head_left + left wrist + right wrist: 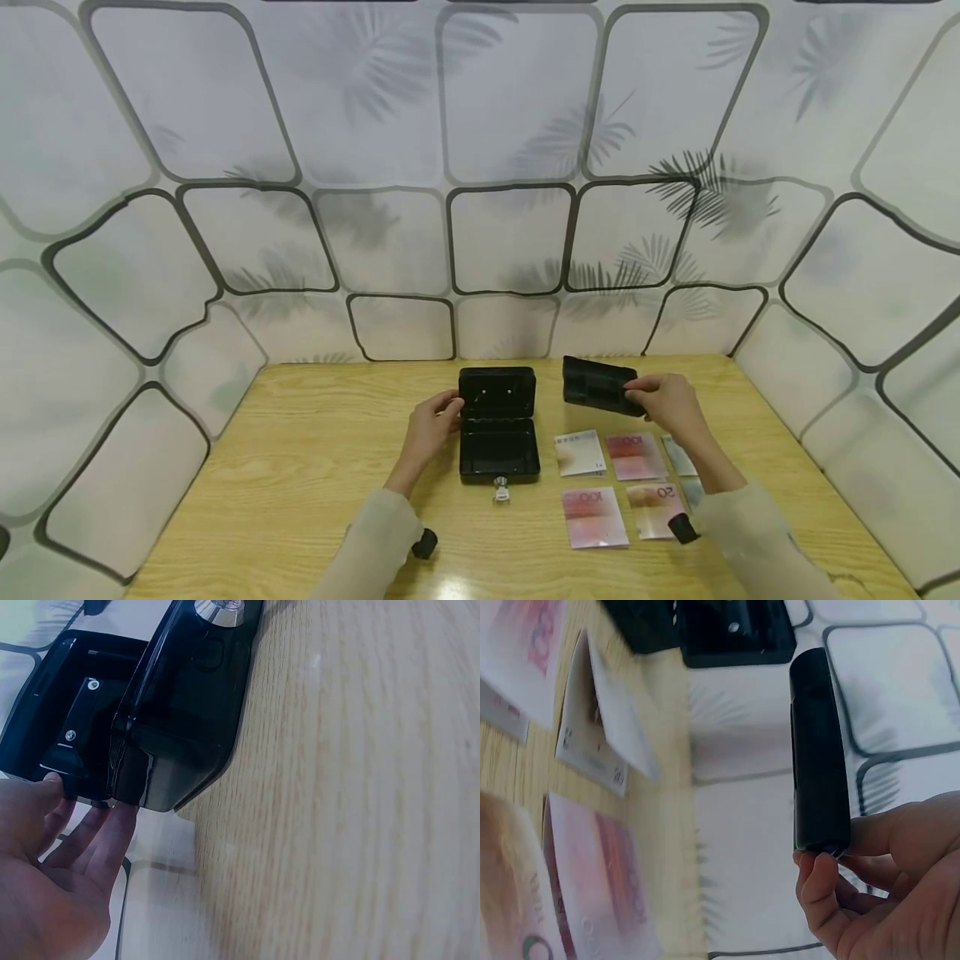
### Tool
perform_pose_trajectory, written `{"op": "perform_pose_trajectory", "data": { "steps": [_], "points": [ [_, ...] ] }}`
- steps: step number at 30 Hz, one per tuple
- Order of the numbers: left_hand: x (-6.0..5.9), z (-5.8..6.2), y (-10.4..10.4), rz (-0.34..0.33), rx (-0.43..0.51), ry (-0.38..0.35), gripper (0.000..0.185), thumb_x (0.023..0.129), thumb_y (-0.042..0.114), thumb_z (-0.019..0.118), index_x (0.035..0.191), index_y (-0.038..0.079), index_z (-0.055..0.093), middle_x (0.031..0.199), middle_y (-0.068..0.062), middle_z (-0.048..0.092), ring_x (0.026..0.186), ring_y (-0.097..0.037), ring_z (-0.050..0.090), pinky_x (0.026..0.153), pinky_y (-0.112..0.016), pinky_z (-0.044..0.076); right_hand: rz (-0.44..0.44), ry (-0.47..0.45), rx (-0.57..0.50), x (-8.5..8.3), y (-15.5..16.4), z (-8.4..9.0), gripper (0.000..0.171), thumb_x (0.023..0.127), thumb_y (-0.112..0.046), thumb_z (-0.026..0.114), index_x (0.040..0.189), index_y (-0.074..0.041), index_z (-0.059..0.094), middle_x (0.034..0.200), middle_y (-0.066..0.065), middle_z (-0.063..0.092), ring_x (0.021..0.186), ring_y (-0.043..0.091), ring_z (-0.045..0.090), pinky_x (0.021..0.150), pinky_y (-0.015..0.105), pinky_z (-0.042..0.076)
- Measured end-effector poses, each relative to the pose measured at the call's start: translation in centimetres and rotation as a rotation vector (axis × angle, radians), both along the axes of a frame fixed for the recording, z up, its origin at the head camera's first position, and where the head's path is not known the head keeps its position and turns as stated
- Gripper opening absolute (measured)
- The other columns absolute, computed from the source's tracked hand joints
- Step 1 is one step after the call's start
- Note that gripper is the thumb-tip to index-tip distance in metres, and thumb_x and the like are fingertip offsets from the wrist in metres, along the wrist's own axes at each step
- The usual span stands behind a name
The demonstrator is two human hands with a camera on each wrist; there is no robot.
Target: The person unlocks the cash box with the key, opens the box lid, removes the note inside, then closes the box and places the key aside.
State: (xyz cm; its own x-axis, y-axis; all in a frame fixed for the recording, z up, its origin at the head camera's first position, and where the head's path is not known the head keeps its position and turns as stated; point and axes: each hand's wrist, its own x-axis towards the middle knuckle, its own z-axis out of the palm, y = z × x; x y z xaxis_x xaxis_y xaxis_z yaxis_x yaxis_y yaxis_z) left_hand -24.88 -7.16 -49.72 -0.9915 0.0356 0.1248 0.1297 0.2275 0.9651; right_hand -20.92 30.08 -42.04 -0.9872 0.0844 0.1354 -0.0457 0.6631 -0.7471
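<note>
A black cash box (pixel 499 450) stands on the table with its lid (pixel 497 392) raised. Keys (pixel 502 490) hang at its front lock. My left hand (pixel 433 429) holds the lid at its left edge; in the left wrist view the thumb lies on the lid's rim (pixel 45 761) and the fingers reach beside the hinge. To the right of the box, my right hand (pixel 667 404) pinches a black compartment tray (pixel 600 385) by its right end, tilted and held up off the table. The right wrist view shows that tray (pixel 821 757) edge-on between thumb and fingers.
Several folded banknotes lie on the wooden table (pixel 315 467) right of the box, among them a pink 100 note (pixel 595 517), an orange 20 note (pixel 652 510) and a pale note (pixel 580 454). A patterned cloth wall (pixel 510 242) encloses the back and sides.
</note>
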Motion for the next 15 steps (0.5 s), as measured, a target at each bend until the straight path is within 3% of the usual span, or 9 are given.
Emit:
{"op": "perform_pose_trajectory", "data": {
  "steps": [5, 10, 15],
  "points": [
    [-0.1, 0.0, 0.0, 0.000, -0.004, 0.012, 0.034, 0.105, 0.014, 0.062, 0.132, -0.007, 0.065, 0.121, -0.025, 0.069, 0.091, -0.028, 0.073, 0.080, -0.037, 0.065, 0.052, 0.009, 0.018, 1.2, -1.0, 0.6, 0.019, 0.098, -0.007, 0.070, 0.109, 0.006, 0.076, 0.102, 0.023, 0.074, 0.059, 0.020, 0.063, 0.049, 0.027, 0.053],
    [-0.2, -0.1, 0.0, 0.000, 0.003, 0.019, 0.034, 0.105, 0.013, 0.062, 0.132, -0.008, 0.065, 0.121, -0.026, 0.069, 0.091, -0.030, 0.073, 0.080, -0.037, 0.065, 0.087, -0.007, 0.017, 2.1, -2.1, 0.9, 0.019, 0.098, -0.008, 0.071, 0.109, 0.005, 0.077, 0.087, 0.013, 0.075, 0.055, 0.022, 0.061, 0.047, 0.027, 0.050],
    [-0.2, -0.2, -0.1, 0.001, -0.001, 0.013, 0.034, 0.105, 0.013, 0.062, 0.133, -0.007, 0.064, 0.122, -0.026, 0.069, 0.091, -0.029, 0.073, 0.080, -0.037, 0.065, 0.108, -0.013, 0.018, 2.9, -3.4, 0.7, 0.016, 0.096, -0.007, 0.071, 0.107, 0.003, 0.078, 0.088, 0.011, 0.075, 0.052, 0.024, 0.060, 0.044, 0.028, 0.049]
  ]
}}
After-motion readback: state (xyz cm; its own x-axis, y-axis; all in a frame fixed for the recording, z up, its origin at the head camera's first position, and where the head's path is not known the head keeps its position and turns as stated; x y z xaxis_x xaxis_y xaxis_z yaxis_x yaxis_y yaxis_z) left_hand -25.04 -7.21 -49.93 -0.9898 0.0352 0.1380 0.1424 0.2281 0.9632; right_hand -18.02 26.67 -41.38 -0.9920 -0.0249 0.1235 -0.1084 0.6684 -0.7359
